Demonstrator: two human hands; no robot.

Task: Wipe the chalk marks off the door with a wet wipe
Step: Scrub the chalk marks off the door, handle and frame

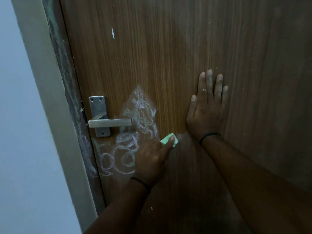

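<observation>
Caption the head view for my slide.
Left hand presses a green wet wipe to the wooden door beside chalk scribbles; right hand braces flat.

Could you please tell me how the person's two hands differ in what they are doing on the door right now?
The left hand presses a green wet wipe to the door beside the chalk marks; the right hand holds nothing. The left hand's fingers are bent over the wipe, while the right hand lies flat, fingers spread, higher up. Both wrists wear a dark band.
</observation>
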